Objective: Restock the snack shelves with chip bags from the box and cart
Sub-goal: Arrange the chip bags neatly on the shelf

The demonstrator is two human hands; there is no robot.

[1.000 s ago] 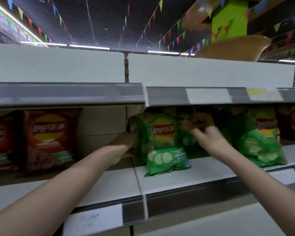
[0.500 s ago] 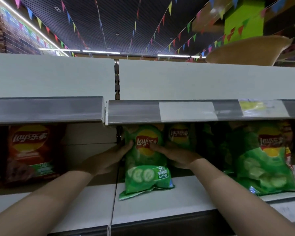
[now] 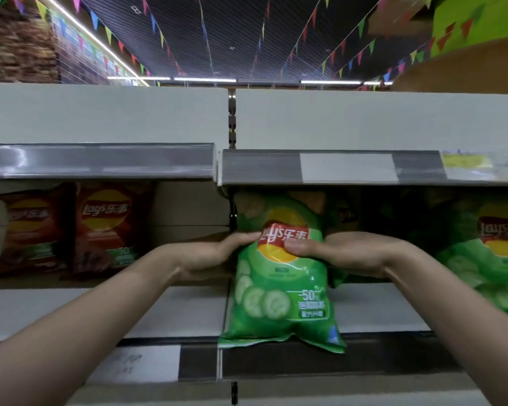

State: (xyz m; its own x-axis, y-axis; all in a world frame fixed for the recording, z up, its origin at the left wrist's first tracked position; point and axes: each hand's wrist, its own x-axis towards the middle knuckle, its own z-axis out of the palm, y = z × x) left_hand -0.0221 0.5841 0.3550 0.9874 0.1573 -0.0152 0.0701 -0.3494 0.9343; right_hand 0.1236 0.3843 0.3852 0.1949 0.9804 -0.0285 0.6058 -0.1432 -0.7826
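Green chip bag reads "Lay's" plus Chinese characters on a red banner, "-50" lower down w/ cucumber slices pictured; it stands upright at the left end of the right-hand shelf, bottom seam hanging just over the front edge; left hand grips the bag's left side at logo height, thumb on the front; right hand grasps the right side, thumb pressed on the logo, fingers behind; so the bag sits between both hands, held at its upper half. Another green Lay's bag stands near the shelf's right end, more green bags in shadow behind, unclear; bare shelf between the two. On the left shelf section, two red Lay's bags stand at the back, also marked "-50"; open room to their right. Price rail above carries a blank white label & a blurred yellow one, unreadable.
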